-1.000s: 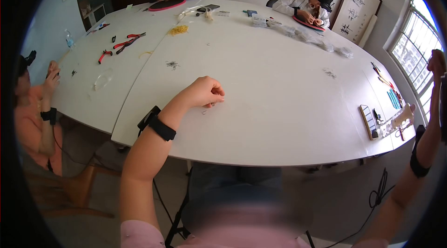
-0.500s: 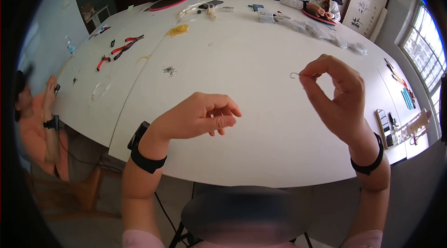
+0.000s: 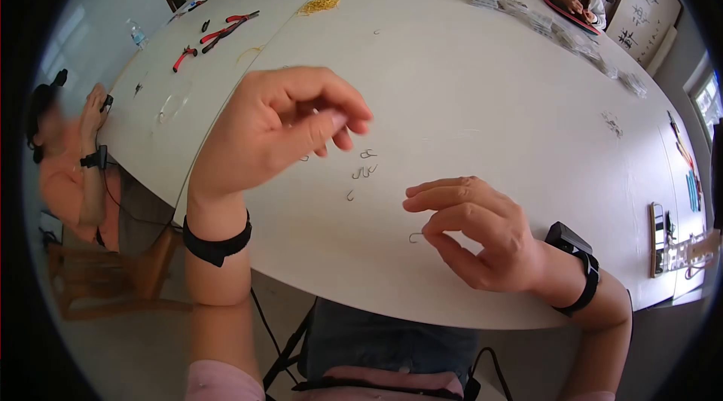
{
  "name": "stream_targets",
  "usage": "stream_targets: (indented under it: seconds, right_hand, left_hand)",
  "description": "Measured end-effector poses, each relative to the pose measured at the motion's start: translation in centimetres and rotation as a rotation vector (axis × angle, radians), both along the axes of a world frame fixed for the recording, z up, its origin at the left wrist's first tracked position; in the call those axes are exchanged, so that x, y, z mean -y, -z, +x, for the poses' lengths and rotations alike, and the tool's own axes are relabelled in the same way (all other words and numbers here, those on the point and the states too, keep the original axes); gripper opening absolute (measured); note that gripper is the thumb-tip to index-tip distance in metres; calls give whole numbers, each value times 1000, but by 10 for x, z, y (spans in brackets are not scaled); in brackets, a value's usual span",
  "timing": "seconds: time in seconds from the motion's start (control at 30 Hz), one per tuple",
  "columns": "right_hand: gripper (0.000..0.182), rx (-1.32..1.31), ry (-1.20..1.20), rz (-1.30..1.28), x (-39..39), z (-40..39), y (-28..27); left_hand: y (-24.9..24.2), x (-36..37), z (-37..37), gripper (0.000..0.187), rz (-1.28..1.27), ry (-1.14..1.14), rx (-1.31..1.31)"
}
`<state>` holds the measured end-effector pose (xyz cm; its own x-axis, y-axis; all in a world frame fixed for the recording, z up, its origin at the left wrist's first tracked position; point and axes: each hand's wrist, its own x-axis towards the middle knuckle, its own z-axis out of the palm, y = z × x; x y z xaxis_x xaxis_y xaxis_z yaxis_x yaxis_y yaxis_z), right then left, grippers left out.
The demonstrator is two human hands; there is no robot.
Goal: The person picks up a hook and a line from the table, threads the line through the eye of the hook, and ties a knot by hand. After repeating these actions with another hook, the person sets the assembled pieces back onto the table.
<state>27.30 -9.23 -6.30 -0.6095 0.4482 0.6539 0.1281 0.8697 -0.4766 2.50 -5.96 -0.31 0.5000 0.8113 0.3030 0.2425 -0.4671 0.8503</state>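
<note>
Head view: a person's two bare hands over a white table (image 3: 482, 92).
Right hand (image 3: 482, 239): lower centre-right of the frame, thumb and forefinger pinched on a small wire hook (image 3: 416, 237) that touches the tabletop.
Left hand (image 3: 282, 126): raised at centre-left, fingers curled toward the thumb; whether it grips anything cannot be told.
Loose hooks (image 3: 364, 170): a few lie on the table at centre frame, between the hands.
Pliers (image 3: 222, 28): red-handled, upper left, well apart.
Co-workers: one at the left edge, one at upper right.
</note>
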Motion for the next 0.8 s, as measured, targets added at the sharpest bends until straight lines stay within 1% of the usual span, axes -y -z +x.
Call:
stream_targets:
  seconds: [0.03, 0.07, 0.1, 0.13, 0.17, 0.23, 0.27, 0.33, 0.37, 0.43, 0.47, 0.5, 0.57, 0.6, 0.67, 0.7, 0.77, 0.8]
  right_hand:
    - [15, -6, -4, -6, 2, -1, 3]
    - [14, 62, -51, -22, 4, -3, 6]
    - [14, 130, -98, -35, 6, -4, 8]
    - [11, 177, -81, -68, 7, -3, 10]
    - [11, 175, -84, -69, 6, -2, 12]
    - [12, 246, 27, -118, 4, 0, 16]
    - [12, 246, 27, -120, 3, 0, 18]
    - [11, 211, 138, -58, -2, 1, 19]
    - [11, 212, 135, -57, -3, 3, 16]
    - [11, 235, 236, -99, -6, 5, 10]
    - [12, 186, 267, -33, -9, 5, 11]
    - [12, 185, 268, -32, -10, 7, 10]
    - [14, 194, 347, 7, -11, 11, 7]
    - [14, 195, 349, 7, -11, 13, 3]
    - [13, 151, 431, -16, -9, 16, -10]
    - [13, 150, 436, -16, -6, 16, -15]
    - [12, -15, 413, -127, 1, 17, -25]
    - [11, -92, 420, -120, 5, 19, -32]
  left_hand:
    - [1, -7, -5, 13, 49, -135, 2]
    - [5, -14, -7, 13, 45, -139, -2]
    - [12, -21, -9, 14, 67, -246, -109]
    - [19, -26, -11, 15, 90, -352, -216]
    - [26, -30, -12, 15, 89, -355, -219]
    - [35, -34, -12, 14, 98, -363, -514]
    - [36, -33, -7, 16, 86, -394, -557]
    - [43, -38, -5, 17, 88, -368, -544]
    - [48, -40, -5, 17, 93, -344, -532]
    - [56, -43, -4, 18, 115, -312, -560]
    - [58, -43, -3, 19, 135, -276, -587]
    - [57, -43, -1, 19, 136, -276, -588]
    - [55, -43, 3, 20, 57, -247, -568]
    - [54, -42, 4, 20, 57, -245, -568]
    - [54, -38, 7, 20, -98, -117, -417]
    - [51, -35, 8, 20, -97, -113, -418]
    - [43, -29, 7, 35, 60, -142, -558]
    - [41, -24, 8, 35, 63, -135, -557]
